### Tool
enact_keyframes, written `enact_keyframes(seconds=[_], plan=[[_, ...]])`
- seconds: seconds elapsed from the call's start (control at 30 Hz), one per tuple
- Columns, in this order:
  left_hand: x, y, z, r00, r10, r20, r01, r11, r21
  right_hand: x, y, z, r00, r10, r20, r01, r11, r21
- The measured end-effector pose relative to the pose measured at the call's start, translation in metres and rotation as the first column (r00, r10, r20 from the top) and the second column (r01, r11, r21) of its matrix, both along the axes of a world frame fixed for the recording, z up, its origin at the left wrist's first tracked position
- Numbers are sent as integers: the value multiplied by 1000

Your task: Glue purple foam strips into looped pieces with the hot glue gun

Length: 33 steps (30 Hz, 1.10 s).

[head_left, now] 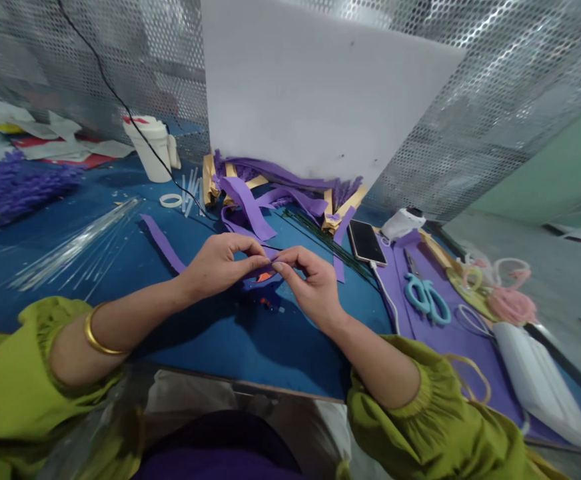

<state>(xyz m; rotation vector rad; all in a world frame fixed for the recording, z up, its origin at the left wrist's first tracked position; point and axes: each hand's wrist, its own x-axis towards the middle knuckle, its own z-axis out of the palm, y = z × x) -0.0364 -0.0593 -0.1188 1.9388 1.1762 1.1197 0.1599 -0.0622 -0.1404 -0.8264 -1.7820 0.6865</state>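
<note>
My left hand (220, 264) and my right hand (312, 283) meet over the middle of the table, thumbs and fingertips pinched together. Between them they hold a purple strip (269, 253), mostly covered by the fingers. A thin dark line runs beside the strip; I cannot tell what it is. Just below the fingertips shows a small orange piece (264, 277), its kind unclear. Left of my left hand, another purple strip (163, 243) runs toward the wrist. Beyond the hands, wide purple strips (248, 207) lie in loose curls against bundles wrapped in tan paper (333, 219).
On the right are a phone (366, 241) with a white cable, blue-handled scissors (427, 299), purple sheets and a white pack (545, 383). Green stems (325, 243) lie behind my right hand. Leftward are clear thin strands (78, 243), a white cup (151, 150) and purple flowers (20, 187). A white board (315, 93) stands behind.
</note>
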Motion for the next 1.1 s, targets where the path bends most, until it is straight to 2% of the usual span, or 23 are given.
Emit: enact_keyframes(seconds=[0.13, 0.23, 0.43, 0.6, 0.73, 0.9, 0.97, 1.1], plan=[[-7, 10, -1, 965, 134, 225, -137, 991, -3, 3, 2, 3, 996, -84, -39, 84, 996, -24], [-12, 14, -2, 913, 154, 377, -159, 987, -20, 5, 4, 4, 993, -96, -70, 93, 995, -44], [-10, 9, 3, 947, 202, 250, -185, 978, -92, 5, 3, 4, 996, -85, -12, 84, 996, -31], [-4, 7, 3, 972, 37, 234, -40, 999, 6, 7, 6, 2, 997, -71, 23, 71, 997, 10], [-1, 4, 2, 987, -22, 161, 31, 998, -54, 6, 5, 1, 998, -48, 38, 48, 999, 10], [1, 5, -1, 983, -65, 172, 92, 984, -150, 6, 4, 1, 997, -36, 71, 33, 999, 31], [-2, 9, -2, 968, -4, 249, 53, 980, -190, 6, 4, 2, 997, -49, 62, 47, 998, 33], [-12, 21, -3, 889, 198, 413, -155, 978, -136, 8, 5, 4, 993, -119, -9, 119, 993, -6]])
